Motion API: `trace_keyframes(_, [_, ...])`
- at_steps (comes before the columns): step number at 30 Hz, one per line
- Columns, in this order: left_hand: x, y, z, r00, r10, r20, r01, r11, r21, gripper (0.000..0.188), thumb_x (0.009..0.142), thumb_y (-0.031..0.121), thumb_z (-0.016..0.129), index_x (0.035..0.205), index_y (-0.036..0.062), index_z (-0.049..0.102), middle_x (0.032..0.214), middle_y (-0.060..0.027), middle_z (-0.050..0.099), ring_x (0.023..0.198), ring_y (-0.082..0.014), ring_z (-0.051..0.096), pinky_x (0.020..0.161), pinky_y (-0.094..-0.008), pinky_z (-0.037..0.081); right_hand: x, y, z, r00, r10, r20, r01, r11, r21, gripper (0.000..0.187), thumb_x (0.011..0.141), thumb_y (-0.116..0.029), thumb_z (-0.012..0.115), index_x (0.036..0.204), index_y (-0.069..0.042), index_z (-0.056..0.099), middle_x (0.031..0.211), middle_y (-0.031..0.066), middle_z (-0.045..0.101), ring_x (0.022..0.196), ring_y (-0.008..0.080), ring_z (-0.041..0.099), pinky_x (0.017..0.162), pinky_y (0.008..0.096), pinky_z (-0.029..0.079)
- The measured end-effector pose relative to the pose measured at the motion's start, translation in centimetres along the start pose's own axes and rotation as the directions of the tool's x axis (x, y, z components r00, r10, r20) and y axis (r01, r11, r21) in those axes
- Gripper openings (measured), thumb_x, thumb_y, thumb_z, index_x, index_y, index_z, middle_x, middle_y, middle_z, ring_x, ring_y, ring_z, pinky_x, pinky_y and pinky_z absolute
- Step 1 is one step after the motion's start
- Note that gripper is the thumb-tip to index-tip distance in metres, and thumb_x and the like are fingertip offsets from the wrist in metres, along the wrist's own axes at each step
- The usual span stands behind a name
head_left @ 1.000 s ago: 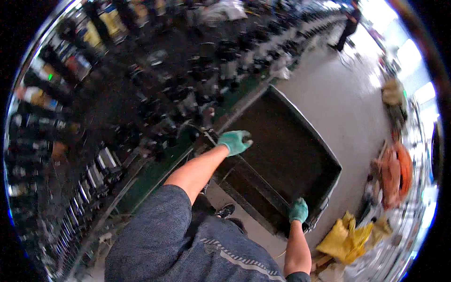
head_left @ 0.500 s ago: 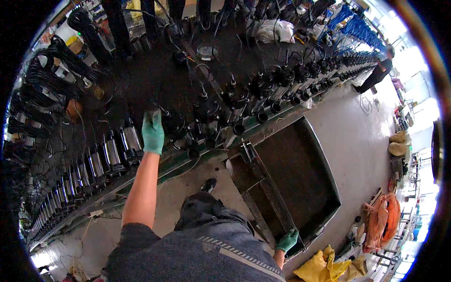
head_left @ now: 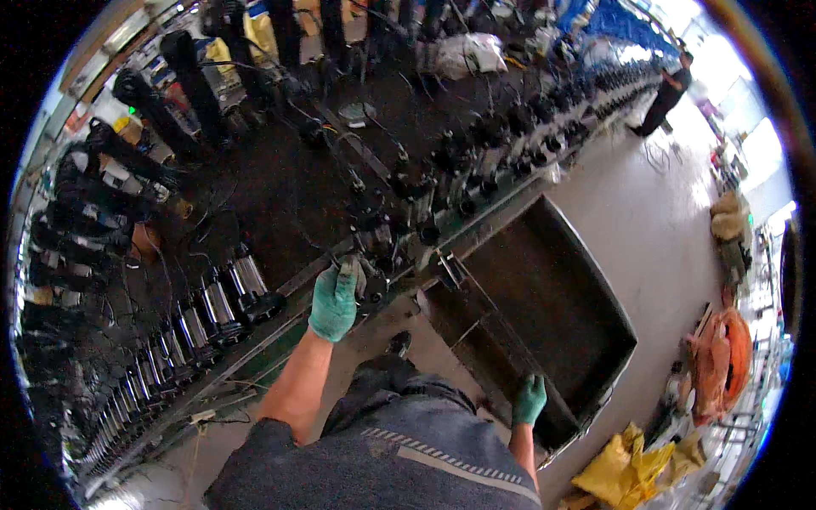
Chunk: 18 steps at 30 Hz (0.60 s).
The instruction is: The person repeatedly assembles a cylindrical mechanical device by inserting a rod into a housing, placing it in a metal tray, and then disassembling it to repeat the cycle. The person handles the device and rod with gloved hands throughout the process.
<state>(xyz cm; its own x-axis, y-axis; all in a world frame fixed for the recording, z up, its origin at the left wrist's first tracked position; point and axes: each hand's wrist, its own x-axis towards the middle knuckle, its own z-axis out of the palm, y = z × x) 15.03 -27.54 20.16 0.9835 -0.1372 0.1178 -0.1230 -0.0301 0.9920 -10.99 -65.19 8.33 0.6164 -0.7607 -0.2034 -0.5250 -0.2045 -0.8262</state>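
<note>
My left hand (head_left: 334,304), in a green glove, is closed on a dark pump (head_left: 364,276) at the bench's near edge; the fingers partly hide it. Black pumps with cables (head_left: 374,228) stand just beyond. Left of the hand, past a gap in the row, come silver cylindrical pumps (head_left: 248,274) with black ends. My right hand (head_left: 529,399), also green-gloved, is over the near end of a dark metal cart tray (head_left: 586,255), beside its long divider bar (head_left: 501,331). Its fingers are curled; whatever they may hold is hidden.
Bundles of black cable (head_left: 191,76) line the bench's far side. A white plastic bag (head_left: 467,55) lies at the back. Yellow sacks (head_left: 629,463) and an orange bundle (head_left: 722,365) rest on the floor at right. Another person (head_left: 667,93) stands at the far right.
My left hand has moved right and nearer, from beside a pump on the bench to a grip on one at the edge. The right hand has shifted slightly away from the tray's near corner.
</note>
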Motion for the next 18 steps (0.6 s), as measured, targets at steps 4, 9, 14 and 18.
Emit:
trace_keyframes(4, [-1.0,6.7,4.6,0.988,-0.104,-0.113,0.057,0.933,-0.355,0.045,0.107,0.043,0.050,0.074,0.0133,0.047,0.068,0.0015,0.039,0.064,-0.0141,0.041,0.071,-0.0341,0.041,0.7,-5.1,4.2,0.901,-0.231,0.367,0.271,0.961,-0.059,0.040,0.101,-0.026,0.061,0.134,-0.003,0.061,0.125,0.0157,0.070,0.105,0.0194,0.069,0.091,0.0350,0.054])
trace_keyframes(9, [-1.4,6.2,10.0,0.966,-0.257,0.025,0.217,0.756,-0.618,0.050,0.107,0.047,0.048,0.071,0.0145,0.039,0.070,-0.0011,0.039,0.072,-0.0190,0.044,0.088,-0.0373,0.045,-1.3,-7.7,3.7,0.766,-0.021,0.642,-0.254,0.908,0.333,0.054,0.100,-0.012,0.059,0.150,-0.007,0.039,0.124,0.0120,0.063,0.097,0.0196,0.065,0.084,0.0350,0.057])
trace_keyframes(14, [-1.8,-0.8,14.9,0.897,-0.339,0.283,0.441,0.731,-0.521,0.051,0.108,0.051,0.045,0.076,0.0118,0.049,0.079,-0.0036,0.053,0.074,-0.0198,0.048,0.085,-0.0365,0.046,-0.3,-2.6,0.7,0.986,-0.034,0.165,0.000,0.979,0.202,0.038,0.094,-0.003,0.053,0.131,-0.002,0.056,0.107,0.0103,0.069,0.080,0.0162,0.065,0.067,0.0332,0.058])
trace_keyframes(18, [-1.0,-8.8,15.7,0.888,-0.357,0.290,0.319,0.932,0.170,0.052,0.108,0.052,0.043,0.096,0.0066,0.065,0.093,-0.0100,0.065,0.086,-0.0245,0.057,0.085,-0.0398,0.048,-1.8,-6.6,-3.4,0.968,0.231,0.100,-0.229,0.973,-0.033,0.039,0.090,-0.009,0.060,0.129,-0.001,0.058,0.101,0.0130,0.072,0.080,0.0159,0.068,0.058,0.0325,0.058])
